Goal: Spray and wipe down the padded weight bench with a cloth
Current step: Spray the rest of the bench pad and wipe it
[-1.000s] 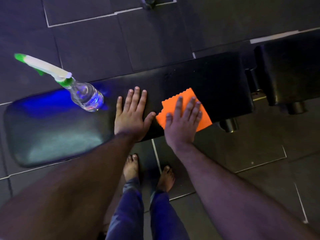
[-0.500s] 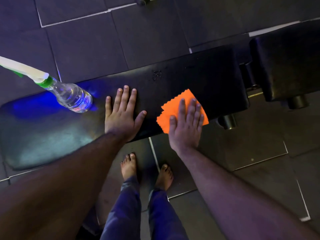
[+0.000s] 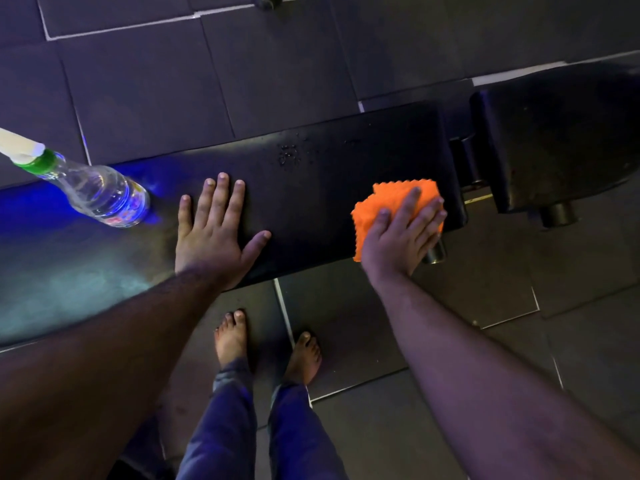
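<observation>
The black padded bench (image 3: 311,188) runs across the view from left to right. My left hand (image 3: 214,233) lies flat on its middle, fingers spread, holding nothing. My right hand (image 3: 403,233) presses an orange cloth (image 3: 384,199) onto the pad near its right end and front edge. Small droplets (image 3: 289,154) sit on the pad beyond the cloth, towards the far edge. A clear spray bottle (image 3: 100,194) with a green collar and white trigger head stands on the left part of the pad, lit blue.
A second black pad (image 3: 561,133) joins the bench at the right, with metal frame tubes (image 3: 557,214) below it. My bare feet (image 3: 266,344) stand on the dark tiled floor (image 3: 138,84) right in front of the bench.
My right hand has slid the orange cloth to the right along the pad, towards its right end. My left hand stays flat on the pad. The bottle has not moved on the bench.
</observation>
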Available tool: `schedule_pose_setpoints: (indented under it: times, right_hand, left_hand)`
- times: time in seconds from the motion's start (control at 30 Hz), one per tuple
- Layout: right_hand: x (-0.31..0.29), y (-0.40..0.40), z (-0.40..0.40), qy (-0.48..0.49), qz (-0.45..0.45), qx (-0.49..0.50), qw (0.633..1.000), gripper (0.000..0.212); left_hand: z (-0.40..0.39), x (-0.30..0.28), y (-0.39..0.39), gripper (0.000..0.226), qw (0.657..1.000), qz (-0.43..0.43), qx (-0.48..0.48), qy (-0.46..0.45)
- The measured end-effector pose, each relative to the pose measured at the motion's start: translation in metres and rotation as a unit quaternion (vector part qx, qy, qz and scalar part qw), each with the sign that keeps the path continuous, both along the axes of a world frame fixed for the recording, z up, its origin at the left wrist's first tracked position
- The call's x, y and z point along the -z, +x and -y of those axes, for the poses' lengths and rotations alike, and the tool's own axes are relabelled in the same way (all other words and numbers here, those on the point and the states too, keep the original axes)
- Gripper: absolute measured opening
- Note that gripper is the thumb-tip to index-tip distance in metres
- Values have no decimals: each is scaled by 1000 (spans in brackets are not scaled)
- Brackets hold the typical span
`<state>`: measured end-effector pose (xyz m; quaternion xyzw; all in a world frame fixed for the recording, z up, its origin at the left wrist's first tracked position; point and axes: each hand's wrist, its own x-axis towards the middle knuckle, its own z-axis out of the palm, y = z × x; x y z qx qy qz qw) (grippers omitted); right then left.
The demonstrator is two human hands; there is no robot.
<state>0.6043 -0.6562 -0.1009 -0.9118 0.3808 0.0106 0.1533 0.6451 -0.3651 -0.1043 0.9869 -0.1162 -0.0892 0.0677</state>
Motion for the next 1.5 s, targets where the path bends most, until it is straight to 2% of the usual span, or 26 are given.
schedule_pose_setpoints:
  times: [0.13,0.27,0.33,0.47,0.57,0.77,0.87,1.0,1.07,1.2,1.27,1.4,1.47,1.5]
  right_hand:
    - [-4,51,33,-24,-29,59,998,68]
    - [-10,15,4,-20,-6,-14,1000,68]
    - [-11,10,13,-16,-29,-45,998,68]
    - [-14,87,56,-17,-57,-15,998,69]
    - [-17,133,53,-29,-55,-32,998,69]
    - [-19,63,37,-64,-43,-162,984,71]
    - [-16,84,41,-68,-70,-158,983,71]
    - [-14,142,23,-67,-64,-128,987,70]
    - [-17,132,-1,-76,-57,-181,979,71]
    - [-21,37,-21,-99,-36,-343,933,72]
    - [-21,35,-7,-97,-52,-329,938,72]
    - [-21,115,-2,-80,-62,-142,985,72]
    - [-20,144,-21,-68,-54,-133,987,70]
    - [-20,148,-38,-70,-53,-176,980,69]
  left_hand:
    - [1,4,-1,96,1000,7,0,7]
    - [0,4,0,96,1000,8,0,8]
    - [-1,7,1,96,1000,11,3,9]
    - [-3,17,-2,96,999,36,3,2]
    - [-5,22,-2,96,999,48,6,-4]
    - [-5,18,-1,97,999,37,7,-3]
    - [-4,15,-1,97,1000,28,4,1]
    - [-5,19,-1,98,999,33,9,4]
    - [-5,18,-1,98,999,35,9,3]
    - [-4,13,0,97,1000,24,9,3]
    - [-3,12,0,97,1000,17,6,7]
    - [-4,12,-1,97,1000,18,8,4]
    - [-3,11,-2,96,1000,22,9,3]
    - [-3,10,-2,97,1000,22,8,3]
